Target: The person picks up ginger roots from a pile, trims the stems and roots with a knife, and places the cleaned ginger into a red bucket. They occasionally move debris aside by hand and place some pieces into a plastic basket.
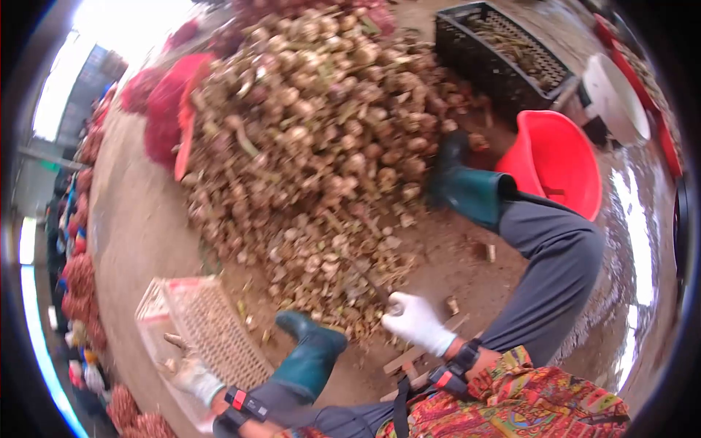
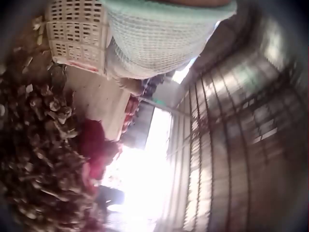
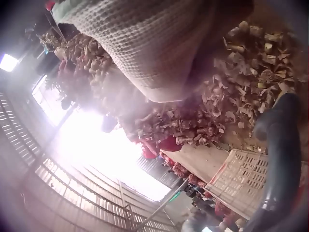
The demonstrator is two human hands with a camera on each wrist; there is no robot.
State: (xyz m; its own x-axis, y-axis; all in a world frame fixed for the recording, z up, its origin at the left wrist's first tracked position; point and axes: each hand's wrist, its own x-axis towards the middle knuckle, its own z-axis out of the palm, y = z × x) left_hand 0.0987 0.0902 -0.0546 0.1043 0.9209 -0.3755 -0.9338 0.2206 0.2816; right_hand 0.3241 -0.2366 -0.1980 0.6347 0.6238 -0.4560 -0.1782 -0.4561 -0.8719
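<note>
Ok so L hand (image 1: 193, 376) is by the near end of the white crate (image 1: 223, 325), gloved fingers apart, too blurry 2 tell if anything's in them. Garlic pile (image 1: 321, 139) is on the floor, ahead & btwn both hands. R hand (image 1: 420, 323) is curled round a thin tool (image 1: 375, 287), long axis running fwd-left w/ the tip at the pile's near edge, so R's nearer imo.

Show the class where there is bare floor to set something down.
The widest bare floor lies between the red sack, pile and white crate. A smaller, littered patch separates the pile from the right leg. It is crowded around the black crate, red bucket and white bucket.
</note>
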